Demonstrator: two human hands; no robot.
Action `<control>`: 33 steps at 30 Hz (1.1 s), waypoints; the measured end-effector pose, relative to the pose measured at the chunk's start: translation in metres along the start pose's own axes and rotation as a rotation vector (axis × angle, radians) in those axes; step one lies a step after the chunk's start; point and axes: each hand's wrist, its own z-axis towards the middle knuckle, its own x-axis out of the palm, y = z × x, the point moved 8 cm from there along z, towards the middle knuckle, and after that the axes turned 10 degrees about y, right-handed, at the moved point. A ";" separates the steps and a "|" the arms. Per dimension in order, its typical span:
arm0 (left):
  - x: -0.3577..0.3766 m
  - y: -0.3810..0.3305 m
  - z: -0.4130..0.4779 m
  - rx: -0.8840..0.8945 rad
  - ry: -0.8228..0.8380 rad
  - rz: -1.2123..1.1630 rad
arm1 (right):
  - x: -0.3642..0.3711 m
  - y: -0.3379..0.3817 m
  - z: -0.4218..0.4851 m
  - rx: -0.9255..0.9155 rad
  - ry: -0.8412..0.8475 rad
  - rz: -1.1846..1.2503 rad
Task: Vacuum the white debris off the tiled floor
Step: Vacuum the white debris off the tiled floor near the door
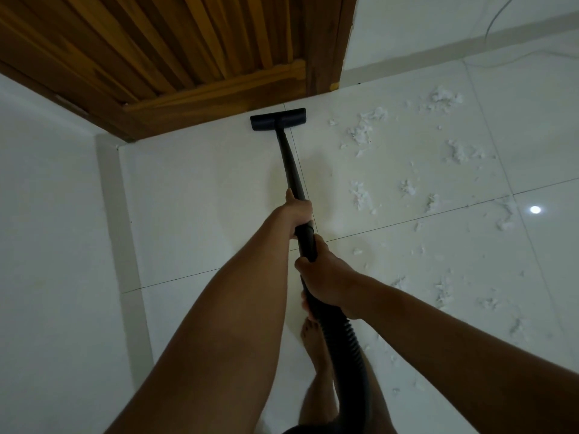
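Note:
A black vacuum wand (291, 164) runs away from me to a flat black floor head (277, 119), which sits on the white tiled floor (203, 198) right at the foot of a wooden door. My left hand (296, 214) grips the wand further along. Lower down, my right hand (326, 280) grips the handle end where the ribbed black hose (347, 346) begins. White fluffy debris (363, 133) lies scattered on the tiles to the right of the head, in several clumps that reach the right edge and down past my right arm.
A brown slatted wooden door (175, 48) and its frame (326, 45) close the far side. White walls with a pale skirting (122, 245) stand left and at the back right. A thin white cable (495, 23) runs at the top right. My bare foot (313, 339) stands under the hose.

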 end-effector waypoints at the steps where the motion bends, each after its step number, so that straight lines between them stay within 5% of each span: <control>1: -0.001 -0.001 0.003 -0.001 -0.001 0.000 | -0.002 0.002 0.002 0.000 -0.005 -0.010; 13: -0.002 0.000 0.022 0.019 -0.015 0.000 | -0.008 -0.007 0.019 -0.012 -0.011 -0.005; 33: 0.083 0.134 -0.013 0.035 -0.026 -0.038 | 0.023 -0.154 -0.026 -0.019 -0.018 -0.120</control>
